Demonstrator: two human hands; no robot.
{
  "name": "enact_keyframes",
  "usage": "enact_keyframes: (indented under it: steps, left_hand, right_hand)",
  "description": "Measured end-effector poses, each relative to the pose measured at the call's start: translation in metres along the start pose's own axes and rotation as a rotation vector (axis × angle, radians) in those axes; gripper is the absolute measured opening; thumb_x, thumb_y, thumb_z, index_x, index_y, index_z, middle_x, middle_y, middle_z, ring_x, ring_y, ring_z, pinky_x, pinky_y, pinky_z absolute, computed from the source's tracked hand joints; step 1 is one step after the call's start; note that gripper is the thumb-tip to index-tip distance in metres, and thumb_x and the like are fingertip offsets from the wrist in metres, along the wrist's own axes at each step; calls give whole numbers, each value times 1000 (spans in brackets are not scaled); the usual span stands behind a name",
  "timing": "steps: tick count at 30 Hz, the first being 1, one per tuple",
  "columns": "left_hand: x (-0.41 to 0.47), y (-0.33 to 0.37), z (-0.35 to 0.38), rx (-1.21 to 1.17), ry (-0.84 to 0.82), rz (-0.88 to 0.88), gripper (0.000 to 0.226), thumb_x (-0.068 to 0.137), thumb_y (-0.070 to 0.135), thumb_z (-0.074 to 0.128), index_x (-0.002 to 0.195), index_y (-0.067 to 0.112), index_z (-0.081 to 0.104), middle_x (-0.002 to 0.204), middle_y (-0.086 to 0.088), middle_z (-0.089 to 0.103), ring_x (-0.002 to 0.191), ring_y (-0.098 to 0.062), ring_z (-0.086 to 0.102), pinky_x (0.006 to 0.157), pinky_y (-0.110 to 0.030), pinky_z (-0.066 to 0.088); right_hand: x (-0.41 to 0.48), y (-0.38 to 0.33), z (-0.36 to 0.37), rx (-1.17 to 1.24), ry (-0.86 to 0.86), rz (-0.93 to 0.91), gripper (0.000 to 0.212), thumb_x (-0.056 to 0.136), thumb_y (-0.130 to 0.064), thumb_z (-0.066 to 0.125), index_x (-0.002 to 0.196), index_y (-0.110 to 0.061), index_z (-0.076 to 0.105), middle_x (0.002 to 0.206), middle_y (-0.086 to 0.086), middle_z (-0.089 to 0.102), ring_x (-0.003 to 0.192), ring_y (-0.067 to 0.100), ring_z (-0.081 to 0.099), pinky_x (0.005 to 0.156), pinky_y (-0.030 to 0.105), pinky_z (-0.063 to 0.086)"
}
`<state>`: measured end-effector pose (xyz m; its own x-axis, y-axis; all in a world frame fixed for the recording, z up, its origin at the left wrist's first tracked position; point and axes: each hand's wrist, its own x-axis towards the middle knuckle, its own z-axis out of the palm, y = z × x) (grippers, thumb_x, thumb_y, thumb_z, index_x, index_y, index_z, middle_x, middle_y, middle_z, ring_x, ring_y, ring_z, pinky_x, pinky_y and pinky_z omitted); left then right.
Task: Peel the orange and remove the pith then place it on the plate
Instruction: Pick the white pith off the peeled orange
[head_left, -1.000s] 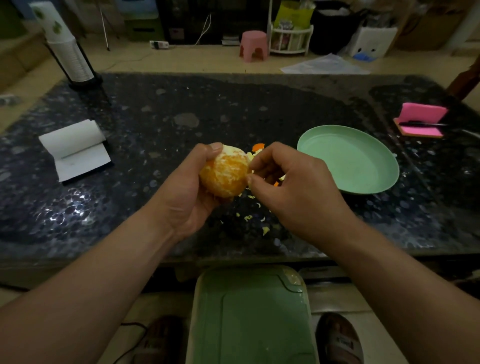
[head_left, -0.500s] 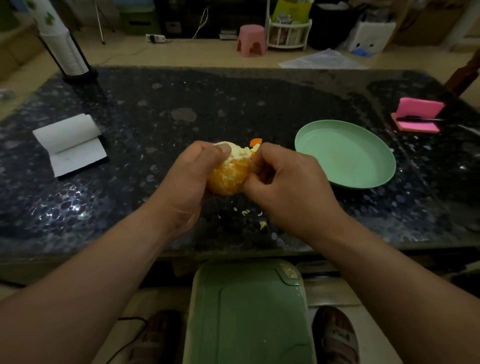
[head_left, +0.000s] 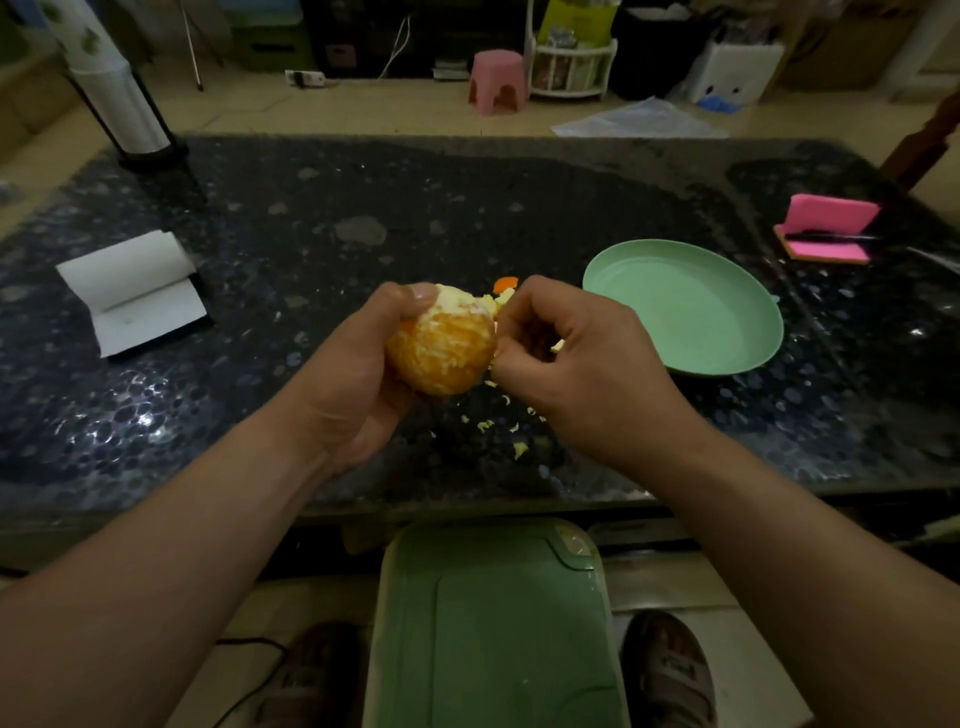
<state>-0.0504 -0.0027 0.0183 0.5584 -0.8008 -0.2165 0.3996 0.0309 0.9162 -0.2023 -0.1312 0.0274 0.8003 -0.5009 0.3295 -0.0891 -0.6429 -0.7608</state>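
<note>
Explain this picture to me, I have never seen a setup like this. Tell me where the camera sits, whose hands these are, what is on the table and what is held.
There is no machine here. A person wears one wide-angle camera on the head, so you look forward and down along their own arms. The left hand grips a mostly peeled orange above a dark table. The right hand, fingers curled, pinches at the white pith on the orange's right side. Small pale scraps lie on the table beneath. To the right sits a green plate with nothing on it. A white notepad lies at the left and a pink pad at the far right. The green container at the bottom stands lower than the table, between the person's feet.
</note>
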Motion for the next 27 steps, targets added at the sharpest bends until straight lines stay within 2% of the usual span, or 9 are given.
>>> enact_keyframes:
  steps: [5, 9, 12, 16, 20, 23, 27]
  left_hand:
    - [0, 1, -2, -24, 35, -4, 44, 83, 42, 62, 119, 18, 69, 114, -9, 76, 93, -25, 73, 60, -31, 57]
    - [1, 1, -2, 9, 47, 0, 40, 83, 43, 64, 115, 20, 70, 104, -4, 77, 88, -21, 72, 65, -32, 55]
    - [2, 0, -2, 33, 43, 3, 30, 95, 39, 63, 116, 19, 70, 102, -3, 77, 86, -19, 71, 66, -32, 55]
    - [4, -4, -2, 75, 65, 14, 44, 84, 43, 66, 119, 17, 71, 108, -6, 77, 85, -18, 73, 64, -31, 58]
    - [7, -7, -2, 97, 96, 9, 56, 82, 44, 68, 127, 11, 69, 112, -9, 75, 88, -21, 72, 67, -35, 58]
    - [7, -8, -1, 131, 96, 29, 56, 80, 44, 69, 124, 10, 68, 102, -5, 76, 82, -19, 72, 60, -32, 58]
    - [7, -10, 0, 205, 99, 78, 43, 78, 43, 69, 109, 13, 65, 89, 0, 74, 78, -17, 69, 64, -35, 58]
  right_hand:
    - [3, 4, -3, -2, 56, 24, 11, 97, -19, 69, 87, -24, 68, 74, -6, 66, 68, 12, 60, 63, 35, 51]
    - [0, 2, -3, -47, 37, -14, 8, 101, -22, 68, 101, -27, 74, 78, -12, 68, 71, 13, 64, 64, 39, 55]
    - [-1, 2, -1, -109, 26, -69, 4, 99, -27, 73, 102, -28, 72, 81, -16, 67, 74, 12, 66, 67, 41, 58]
    - [-1, 4, 0, -235, 53, -122, 4, 97, -26, 75, 101, -24, 73, 84, -13, 70, 73, 9, 64, 67, 40, 57]
    - [-1, 6, 2, -325, 57, -169, 5, 98, -27, 74, 100, -23, 75, 84, -11, 72, 72, 8, 62, 66, 39, 57]
    - [0, 6, 2, -382, 49, -174, 6, 98, -28, 73, 99, -22, 76, 82, -10, 71, 71, 10, 61, 65, 37, 55]
    - [0, 6, 8, -416, 74, -178, 8, 96, -26, 72, 91, -21, 74, 75, -8, 68, 66, 15, 61, 60, 38, 54]
